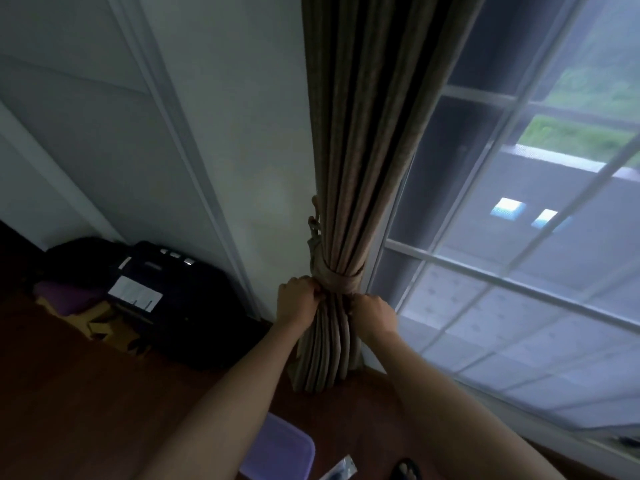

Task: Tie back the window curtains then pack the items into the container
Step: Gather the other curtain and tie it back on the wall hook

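Gathered brown pleated fabric curtain [349, 188], judged soft, bulky, slippery; best held at matching fabric tieback band [341, 280]. Gripped there by left hand [299, 294], fingers curled; folds beneath pinched by right hand [373, 312].

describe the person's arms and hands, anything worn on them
No sleeves are in view; both arms are bare to the frame's edge. The left hand and right hand show no gloves, rings, watch or bands, though the picture is dim.

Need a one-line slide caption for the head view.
Left hand and right hand grip the gathered curtain at its tieback beside the window.
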A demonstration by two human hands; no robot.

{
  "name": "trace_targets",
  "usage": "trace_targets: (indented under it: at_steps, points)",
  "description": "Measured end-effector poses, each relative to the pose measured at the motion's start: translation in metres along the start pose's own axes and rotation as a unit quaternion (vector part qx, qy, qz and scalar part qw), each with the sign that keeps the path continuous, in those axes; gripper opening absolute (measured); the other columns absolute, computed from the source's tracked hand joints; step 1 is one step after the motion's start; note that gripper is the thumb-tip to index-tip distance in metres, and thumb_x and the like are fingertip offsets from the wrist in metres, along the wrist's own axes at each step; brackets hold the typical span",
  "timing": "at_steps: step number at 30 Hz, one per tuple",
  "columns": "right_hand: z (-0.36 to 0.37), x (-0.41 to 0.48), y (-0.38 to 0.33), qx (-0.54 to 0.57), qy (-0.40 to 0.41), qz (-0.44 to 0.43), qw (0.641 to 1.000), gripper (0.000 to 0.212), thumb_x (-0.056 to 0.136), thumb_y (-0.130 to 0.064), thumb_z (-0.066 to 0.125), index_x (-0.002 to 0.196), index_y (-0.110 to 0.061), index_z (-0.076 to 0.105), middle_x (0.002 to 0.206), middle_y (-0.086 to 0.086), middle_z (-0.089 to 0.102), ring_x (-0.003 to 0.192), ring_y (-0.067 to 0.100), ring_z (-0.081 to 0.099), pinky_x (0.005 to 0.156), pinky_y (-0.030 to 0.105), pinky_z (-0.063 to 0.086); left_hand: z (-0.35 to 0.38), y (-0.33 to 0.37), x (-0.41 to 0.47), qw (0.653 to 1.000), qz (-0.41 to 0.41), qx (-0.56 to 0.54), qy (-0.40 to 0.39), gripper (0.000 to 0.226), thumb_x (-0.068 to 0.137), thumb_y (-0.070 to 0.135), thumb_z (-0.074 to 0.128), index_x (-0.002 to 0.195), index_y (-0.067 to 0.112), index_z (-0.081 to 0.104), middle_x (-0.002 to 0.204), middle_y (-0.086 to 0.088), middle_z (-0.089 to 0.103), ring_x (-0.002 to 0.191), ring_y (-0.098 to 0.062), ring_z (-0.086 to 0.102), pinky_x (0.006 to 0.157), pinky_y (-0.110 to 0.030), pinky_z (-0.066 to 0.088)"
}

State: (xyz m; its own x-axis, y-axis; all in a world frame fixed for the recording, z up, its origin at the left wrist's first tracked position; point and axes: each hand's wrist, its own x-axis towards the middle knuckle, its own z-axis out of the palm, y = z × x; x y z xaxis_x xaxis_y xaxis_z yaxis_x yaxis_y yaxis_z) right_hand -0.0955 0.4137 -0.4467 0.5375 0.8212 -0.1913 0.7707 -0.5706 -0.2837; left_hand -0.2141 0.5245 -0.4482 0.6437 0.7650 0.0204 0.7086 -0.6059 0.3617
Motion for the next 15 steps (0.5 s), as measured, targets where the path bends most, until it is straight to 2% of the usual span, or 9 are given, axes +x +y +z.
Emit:
trace_targets:
  at_steps: [2,4,5,7,9,12,15]
  points:
    - [-0.007,-0.003,0.005,0.021,-0.003,0.000,1.000,0.025,0.096,-0.018,0.044,0.104,-0.015,0.068,0.100,0.009,0.069,0.092,0.031,0.065,0.071,0.036,0.050,-0.006,-0.005,-0.005,1.000,-0.001,-0.015,-0.005,0.022,0.091,0.035,0.055,0.093,0.017,0.068,0.094,-0.004,0.066,0.091,-0.026,0.062,0.078,-0.033,0.042]
    - [-0.018,-0.013,0.009,0.093,0.077,-0.020,0.992,0.020,0.094,-0.022,0.051,0.097,-0.017,0.071,0.092,0.006,0.071,0.086,0.029,0.065,0.064,0.031,0.046,-0.020,-0.008,-0.014,0.996,-0.008,-0.080,0.032,0.014,0.087,0.030,0.056,0.090,0.017,0.063,0.089,0.000,0.064,0.086,-0.022,0.063,0.080,-0.036,0.047]
    - [-0.025,-0.021,0.010,0.143,0.147,-0.037,0.978,0.016,0.092,-0.022,0.055,0.094,-0.017,0.070,0.089,0.003,0.069,0.082,0.026,0.065,0.063,0.030,0.044,-0.029,-0.007,-0.018,0.990,-0.006,-0.125,0.068,0.012,0.086,0.028,0.057,0.091,0.017,0.061,0.088,0.002,0.062,0.083,-0.020,0.062,0.081,-0.039,0.049]
    - [-0.047,-0.034,0.004,0.224,0.289,-0.081,0.927,0.010,0.088,-0.022,0.060,0.095,-0.014,0.064,0.090,-0.001,0.063,0.081,0.020,0.061,0.065,0.031,0.048,-0.051,-0.003,-0.023,0.966,0.035,-0.197,0.166,0.018,0.087,0.029,0.058,0.099,0.015,0.058,0.091,0.003,0.061,0.081,-0.016,0.060,0.078,-0.041,0.051]
    - [-0.077,-0.041,-0.009,0.274,0.389,-0.134,0.869,0.019,0.088,-0.020,0.064,0.102,-0.008,0.058,0.099,0.003,0.058,0.086,0.016,0.058,0.071,0.029,0.052,-0.077,0.009,-0.022,0.934,0.100,-0.239,0.246,0.024,0.091,0.029,0.057,0.106,0.010,0.058,0.097,0.000,0.059,0.087,-0.015,0.057,0.082,-0.039,0.050]
    - [-0.120,-0.042,-0.036,0.284,0.458,-0.224,0.812,0.037,0.089,-0.020,0.067,0.118,0.000,0.053,0.116,0.015,0.053,0.103,0.019,0.057,0.084,0.022,0.052,-0.112,0.036,-0.013,0.897,0.163,-0.247,0.327,0.026,0.095,0.028,0.051,0.109,0.007,0.056,0.103,-0.004,0.058,0.098,-0.018,0.054,0.092,-0.034,0.041]
    - [-0.139,-0.040,-0.056,0.271,0.484,-0.236,0.798,0.040,0.091,-0.024,0.065,0.124,-0.009,0.049,0.125,0.015,0.053,0.110,0.021,0.059,0.082,0.030,0.057,-0.130,0.054,-0.008,0.884,0.178,-0.251,0.353,0.023,0.096,0.025,0.047,0.105,0.006,0.056,0.100,-0.004,0.058,0.096,-0.017,0.052,0.091,-0.028,0.036]
